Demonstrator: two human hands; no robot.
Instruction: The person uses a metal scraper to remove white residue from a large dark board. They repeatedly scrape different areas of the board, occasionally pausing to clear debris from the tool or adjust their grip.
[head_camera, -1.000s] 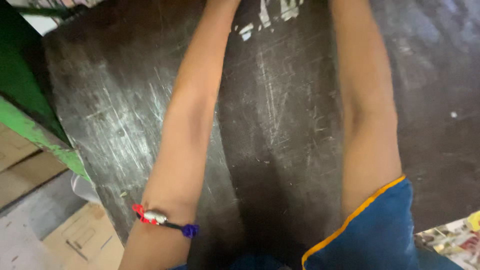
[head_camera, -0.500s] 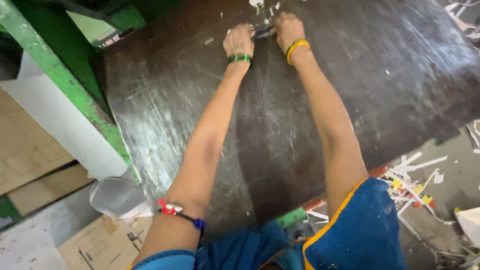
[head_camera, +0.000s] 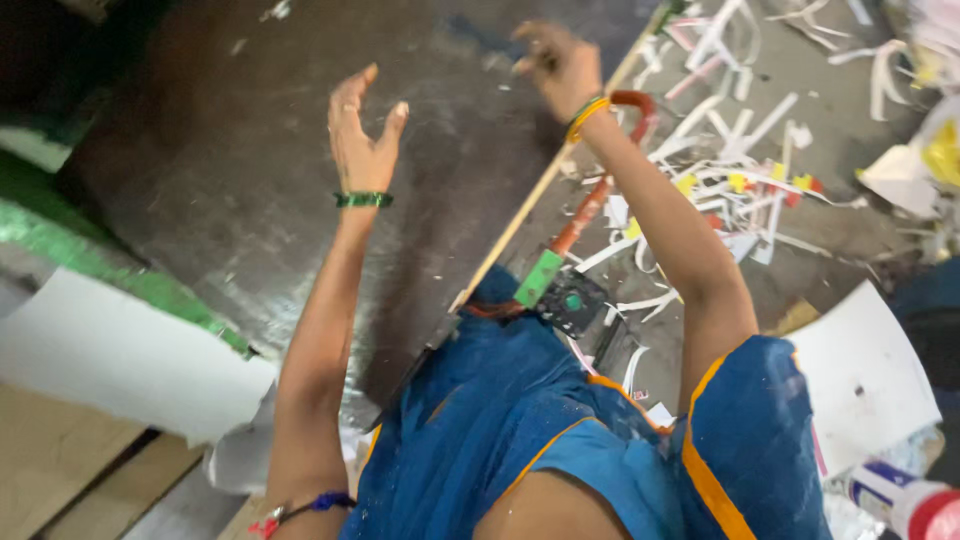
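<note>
My left hand (head_camera: 362, 130) is raised over the dark, scratched metal table (head_camera: 230, 190). Its fingers are spread and it holds nothing, and a green bangle sits on the wrist. My right hand (head_camera: 557, 66) hovers near the table's far right edge. It wears yellow and green bangles, and its fingers are curled and blurred. Whether anything is in it cannot be made out. A curved red-orange handle (head_camera: 598, 195) runs along the table edge just below that wrist.
A green machine frame (head_camera: 120, 275) borders the table on the left, with a white sheet (head_camera: 110, 360) below it. A black box with a green button (head_camera: 570, 302) hangs under the table edge. Paper strips (head_camera: 740, 160) litter the floor at right, near another white sheet (head_camera: 870, 375) and a red-capped bottle (head_camera: 905, 500).
Both hands have come off the small dark thing they held together at the table's far side and have moved apart. The view has swung right, and the littered floor now shows.
</note>
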